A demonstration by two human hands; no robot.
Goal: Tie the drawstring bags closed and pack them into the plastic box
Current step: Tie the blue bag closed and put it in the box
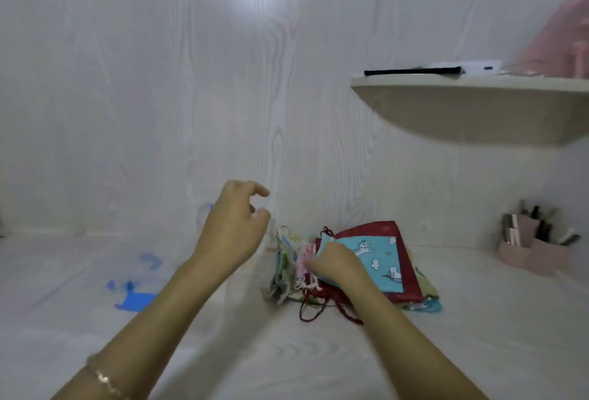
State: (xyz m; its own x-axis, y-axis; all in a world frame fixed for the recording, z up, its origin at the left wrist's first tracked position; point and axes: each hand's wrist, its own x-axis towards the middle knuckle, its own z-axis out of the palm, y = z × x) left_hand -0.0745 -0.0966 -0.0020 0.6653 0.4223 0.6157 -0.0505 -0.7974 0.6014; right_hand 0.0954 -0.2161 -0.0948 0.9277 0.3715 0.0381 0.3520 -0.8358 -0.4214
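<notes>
A pile of flat drawstring bags [411, 291] lies on the white table, right of centre. A light blue bag with animal prints [381, 261] is on top, over a dark red bag [376, 229]. Pink and pale patterned bags [287, 259] stick out at the left, and dark red cords [310, 310] trail toward me. My right hand [331, 264] lies on the pile's left side, fingers curled round the light blue bag's left edge. My left hand [234, 227] hovers above the table left of the pile, fingers loosely curled, holding nothing. A faint clear plastic shape [205, 211] shows behind it.
Blue plastic pieces [135, 299] lie on the table to the left, blurred. A pink organiser with small bottles [530, 251] stands at the right by the wall. A rounded shelf [471, 109] with a black flat item juts out above the right side. A white wall closes the back.
</notes>
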